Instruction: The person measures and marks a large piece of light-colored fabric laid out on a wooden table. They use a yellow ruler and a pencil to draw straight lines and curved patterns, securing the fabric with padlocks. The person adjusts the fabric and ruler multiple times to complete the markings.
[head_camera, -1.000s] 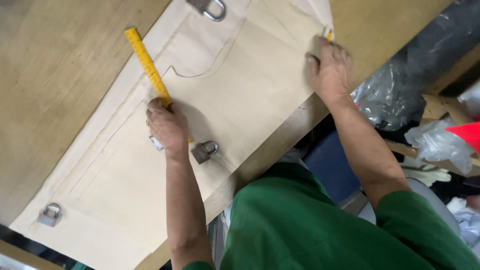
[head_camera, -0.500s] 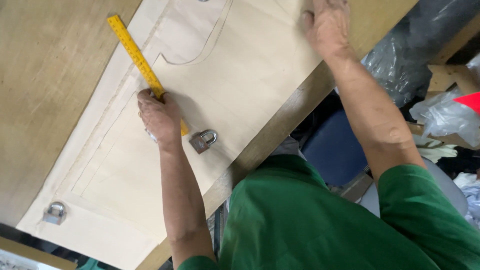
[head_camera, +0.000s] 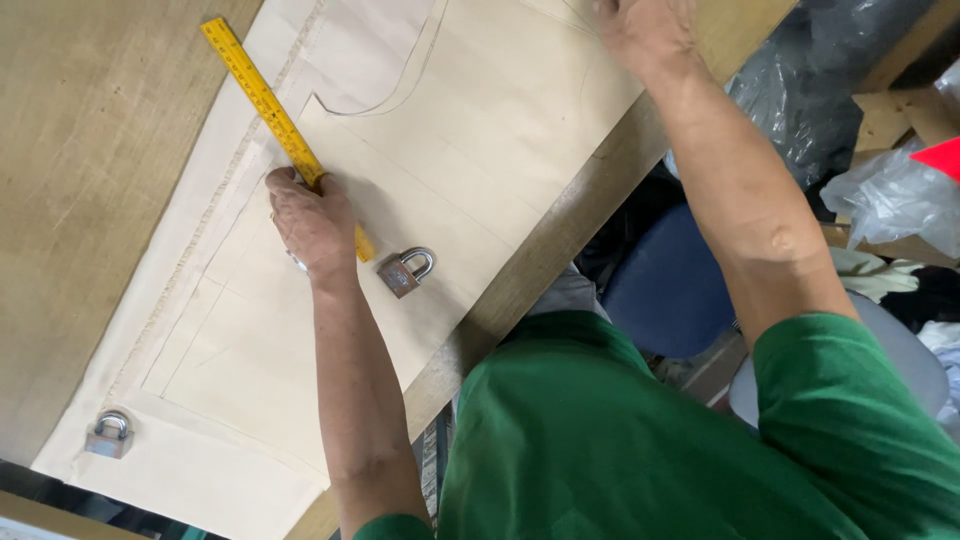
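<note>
Partly cropped: right hand (head_camera: 640, 30); left hand (head_camera: 312, 222) covers ruler (head_camera: 270, 108).

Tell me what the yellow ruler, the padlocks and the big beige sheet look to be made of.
Long yellow ruler: probably painted wood or plastic, matte, with dark printed marks; unclear which.
Two small padlocks: metal, dull grey-brown bodies, shiny shackles.
Large beige pattern sheet: stiff paper or thin card, matte, lying flat with pencil lines drawn on it.

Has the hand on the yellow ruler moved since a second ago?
Cannot tell. The left hand presses the ruler beside the padlock as before; the camera shifted.
</note>
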